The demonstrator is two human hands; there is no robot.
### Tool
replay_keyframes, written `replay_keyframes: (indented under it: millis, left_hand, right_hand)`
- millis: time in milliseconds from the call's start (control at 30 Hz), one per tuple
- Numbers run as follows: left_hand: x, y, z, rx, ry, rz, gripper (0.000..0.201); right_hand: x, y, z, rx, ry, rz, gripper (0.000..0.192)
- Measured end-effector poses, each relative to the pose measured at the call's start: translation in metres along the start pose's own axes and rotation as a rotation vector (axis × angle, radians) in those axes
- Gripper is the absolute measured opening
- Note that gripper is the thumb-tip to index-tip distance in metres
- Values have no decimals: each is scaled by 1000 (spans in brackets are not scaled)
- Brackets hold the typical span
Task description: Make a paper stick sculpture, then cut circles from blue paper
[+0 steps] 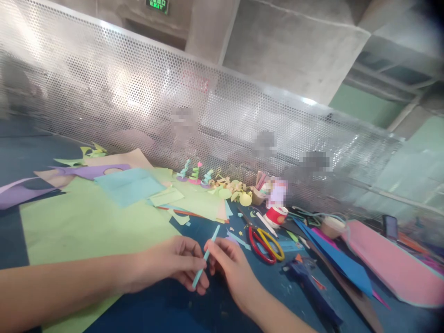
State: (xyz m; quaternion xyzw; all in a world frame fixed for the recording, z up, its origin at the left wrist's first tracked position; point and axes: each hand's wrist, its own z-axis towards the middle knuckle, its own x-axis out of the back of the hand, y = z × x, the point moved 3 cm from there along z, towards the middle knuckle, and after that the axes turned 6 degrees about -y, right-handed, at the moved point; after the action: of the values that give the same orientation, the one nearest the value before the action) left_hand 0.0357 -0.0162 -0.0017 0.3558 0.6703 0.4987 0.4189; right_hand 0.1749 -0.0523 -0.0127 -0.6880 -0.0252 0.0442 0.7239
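Note:
A narrow light blue paper strip (207, 255) slants between my two hands, low over the dark blue table. My left hand (173, 260) pinches its lower part between thumb and fingers, with the other fingers curled beneath. Near the upper end, my right hand (231, 266) grips it with thumb and forefinger, and its remaining fingers are partly hidden. Just right of my right hand lie scissors (265, 245) with red and yellow handles. Under my left forearm spreads a large light green paper sheet (97, 222).
Blue and purple paper pieces lie at the left. Small curled paper pieces (194, 175) stand along the perforated metal partition (138, 92). At the right are a tape roll (276, 216), a dark blue glue gun (312, 289), blue sheets (340, 261) and a pink board (391, 263).

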Motion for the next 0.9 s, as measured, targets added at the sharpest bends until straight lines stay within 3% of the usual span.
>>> replay_keyframes:
  millis: [367, 700, 900]
  left_hand:
    - [7, -8, 3, -4, -52, -38, 32]
    - [6, -13, 6, 25, -23, 84, 21]
    - [7, -9, 4, 33, -83, 50, 16]
  right_hand:
    - [4, 13, 2, -28, 30, 60, 27]
    - [4, 8, 1, -56, 65, 27, 27]
    - [5, 9, 3, -43, 32, 65, 26]
